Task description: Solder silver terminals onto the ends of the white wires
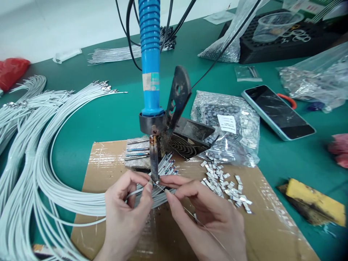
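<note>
A blue-handled soldering iron [151, 61] hangs upright in a dark metal stand [178, 98], its tip pointing down between my hands. My left hand [129, 210] pinches the end of a white cable [133, 192] just under the tip. In my right hand [203, 214] a thin solder wire [212, 233] is pinched, its end reaching the same spot. A tiny metal piece seems to sit at the cable end, though the fingers partly hide it. Behind the fingers lies a bundle of white cables [81, 190] with coloured ends.
Small metal tabs [224, 185] lie scattered on a cardboard sheet [104, 159]. Farther right are a plastic bag of parts [225, 123], a phone [278, 112] and a stained yellow sponge [315, 201]. More cable bundles [21, 156] cover the left side. A black tray [261, 49] stands behind.
</note>
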The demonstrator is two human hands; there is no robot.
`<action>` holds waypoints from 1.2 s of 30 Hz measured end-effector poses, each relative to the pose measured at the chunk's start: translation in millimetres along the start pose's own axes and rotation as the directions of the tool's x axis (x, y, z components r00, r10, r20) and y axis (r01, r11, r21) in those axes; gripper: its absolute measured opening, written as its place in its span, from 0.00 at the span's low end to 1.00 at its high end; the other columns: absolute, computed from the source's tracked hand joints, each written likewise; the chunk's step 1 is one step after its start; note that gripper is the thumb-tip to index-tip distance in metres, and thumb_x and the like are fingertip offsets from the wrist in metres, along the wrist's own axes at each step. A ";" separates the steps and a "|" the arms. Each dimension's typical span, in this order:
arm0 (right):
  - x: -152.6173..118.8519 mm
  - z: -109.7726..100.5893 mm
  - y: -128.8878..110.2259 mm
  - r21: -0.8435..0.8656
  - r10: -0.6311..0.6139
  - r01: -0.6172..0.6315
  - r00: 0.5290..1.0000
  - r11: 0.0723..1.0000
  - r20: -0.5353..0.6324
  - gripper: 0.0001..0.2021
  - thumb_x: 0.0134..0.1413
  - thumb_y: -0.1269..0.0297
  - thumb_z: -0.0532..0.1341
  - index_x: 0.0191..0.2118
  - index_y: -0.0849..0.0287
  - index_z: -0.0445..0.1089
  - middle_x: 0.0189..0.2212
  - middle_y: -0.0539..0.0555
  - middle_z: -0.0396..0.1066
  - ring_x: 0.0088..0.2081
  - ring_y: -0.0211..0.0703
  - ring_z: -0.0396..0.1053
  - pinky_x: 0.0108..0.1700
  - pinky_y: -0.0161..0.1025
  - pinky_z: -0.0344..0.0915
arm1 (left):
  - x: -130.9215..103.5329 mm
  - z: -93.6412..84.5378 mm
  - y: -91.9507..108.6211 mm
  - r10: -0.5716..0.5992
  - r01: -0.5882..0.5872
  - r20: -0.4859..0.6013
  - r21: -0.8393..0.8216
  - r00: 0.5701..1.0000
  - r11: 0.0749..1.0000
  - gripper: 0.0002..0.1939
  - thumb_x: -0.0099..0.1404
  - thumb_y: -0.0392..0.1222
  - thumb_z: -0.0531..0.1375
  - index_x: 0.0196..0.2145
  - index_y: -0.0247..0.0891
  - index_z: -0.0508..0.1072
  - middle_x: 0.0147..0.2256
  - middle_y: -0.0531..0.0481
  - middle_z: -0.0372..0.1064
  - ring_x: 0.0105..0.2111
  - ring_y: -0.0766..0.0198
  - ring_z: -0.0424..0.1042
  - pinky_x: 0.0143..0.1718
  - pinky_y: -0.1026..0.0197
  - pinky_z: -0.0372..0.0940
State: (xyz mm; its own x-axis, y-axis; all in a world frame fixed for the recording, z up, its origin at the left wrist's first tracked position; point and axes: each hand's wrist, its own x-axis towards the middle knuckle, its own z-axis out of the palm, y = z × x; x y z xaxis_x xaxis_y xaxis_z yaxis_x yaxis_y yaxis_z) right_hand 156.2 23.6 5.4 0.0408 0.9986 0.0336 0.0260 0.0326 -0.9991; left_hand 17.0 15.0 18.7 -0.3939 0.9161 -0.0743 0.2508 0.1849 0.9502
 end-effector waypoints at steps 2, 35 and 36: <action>-0.2 -0.5 -1.0 0.006 0.008 -0.008 1.000 1.000 0.002 0.09 0.57 0.71 0.67 0.27 0.52 0.74 0.41 0.50 0.85 0.41 0.44 0.84 0.46 0.35 0.77 | 1.0 -1.4 -1.7 0.017 -0.017 0.055 0.003 0.998 1.000 0.07 0.60 0.33 0.66 0.26 0.41 0.76 0.28 0.54 0.77 0.25 0.68 0.68 0.24 0.70 0.61; -2.9 1.3 -2.0 0.003 0.009 -0.009 1.000 1.000 -0.023 0.10 0.58 0.71 0.68 0.28 0.50 0.75 0.40 0.46 0.85 0.40 0.40 0.83 0.45 0.31 0.75 | -0.8 -4.8 -5.8 0.003 -0.001 0.079 -0.029 0.997 1.000 0.07 0.63 0.34 0.66 0.27 0.41 0.77 0.30 0.52 0.78 0.27 0.66 0.70 0.21 0.69 0.57; -2.9 1.2 -1.5 0.004 0.006 -0.005 1.000 1.000 -0.022 0.10 0.58 0.71 0.68 0.28 0.50 0.75 0.40 0.46 0.85 0.40 0.39 0.83 0.46 0.31 0.75 | -0.7 -5.2 -6.6 0.006 -0.005 0.066 -0.026 0.998 1.000 0.07 0.63 0.34 0.66 0.27 0.41 0.77 0.30 0.52 0.78 0.27 0.66 0.70 0.21 0.69 0.57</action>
State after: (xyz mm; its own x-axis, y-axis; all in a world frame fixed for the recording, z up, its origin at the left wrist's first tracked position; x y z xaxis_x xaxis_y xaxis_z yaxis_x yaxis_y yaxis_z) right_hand 154.8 20.8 6.7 0.0634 0.9976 0.0287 0.0221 0.0273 -0.9994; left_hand 11.0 11.3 14.1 -0.3329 0.9388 -0.0881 0.2296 0.1713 0.9581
